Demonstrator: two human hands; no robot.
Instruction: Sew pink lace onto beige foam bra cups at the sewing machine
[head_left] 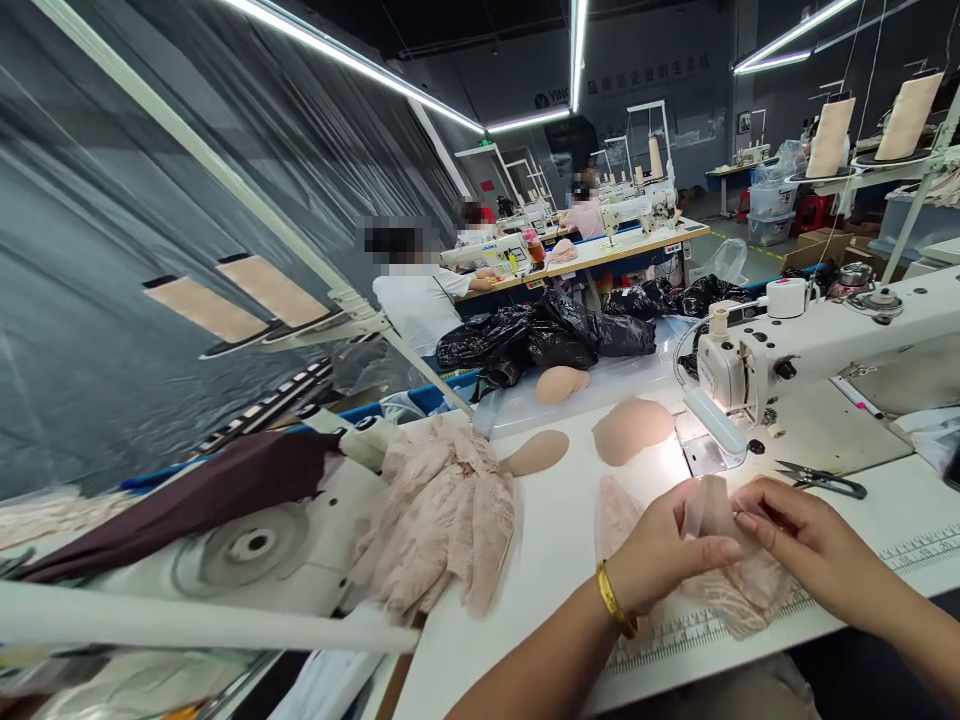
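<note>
Both hands are at the front of the white sewing table, below the sewing machine [724, 365]. My left hand [679, 545], with a gold bangle at the wrist, pinches a piece of pale pink lace fabric [739, 598] between thumb and fingers. On the same fabric my right hand [799, 535] is closed, its thumb and fingertips close to the left ones. A sheer strip of the fabric stands up between the hands, and part of the lace hangs over the printed ruler [667, 637]. Beyond them lie beige bra cups [634, 432]. Black-handled scissors [821, 479] rest right of the needle area.
A heap of pink lace [442, 510] lies at the table's left side. Black plastic bags [555, 335] are piled behind. Thread cones [831, 138] stand on a rack at right. Another sewing machine [255, 545] is at left. A co-worker in white [416, 305] sits ahead.
</note>
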